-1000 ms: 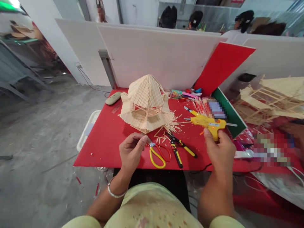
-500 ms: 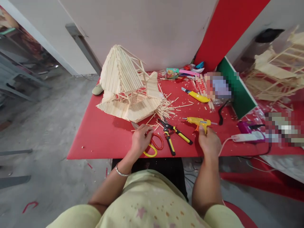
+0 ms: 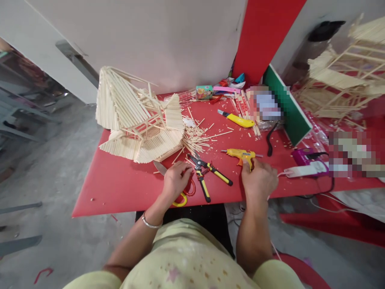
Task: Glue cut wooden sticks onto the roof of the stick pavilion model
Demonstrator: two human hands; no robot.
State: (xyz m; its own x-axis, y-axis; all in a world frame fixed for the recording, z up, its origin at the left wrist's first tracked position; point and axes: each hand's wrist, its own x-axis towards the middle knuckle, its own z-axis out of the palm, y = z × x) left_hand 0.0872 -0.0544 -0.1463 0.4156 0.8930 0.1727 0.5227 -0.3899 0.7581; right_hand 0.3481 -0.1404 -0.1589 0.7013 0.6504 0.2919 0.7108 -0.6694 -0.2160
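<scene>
My right hand [image 3: 259, 177] is closed around the handle of a yellow hot glue gun [image 3: 240, 153], whose nozzle points left just over the table. My left hand [image 3: 175, 178] hovers above a pair of scissors [image 3: 160, 167] with one red and one yellow handle loop, covering their middle. Its fingers are curled against the thumb; whatever is between them is too small to make out. Between my hands lie cutting pliers [image 3: 199, 165] with black and yellow handles, jaws away from me. A pavilion model of thin wooden sticks [image 3: 126, 105] stands behind my left hand.
Loose sticks [image 3: 197, 138] are scattered beside the model on the red table [image 3: 120, 188]. Further back lie a yellow utility knife [image 3: 239, 120] and a green can [image 3: 204, 92]. A green board [image 3: 287, 106] stands at the right, near a white power strip [image 3: 305, 170] with cords.
The view has shifted to the right, so the table things appear further left. My right hand stays at the glue gun, its wrist turned somewhat. The left hand remains over the scissors.
</scene>
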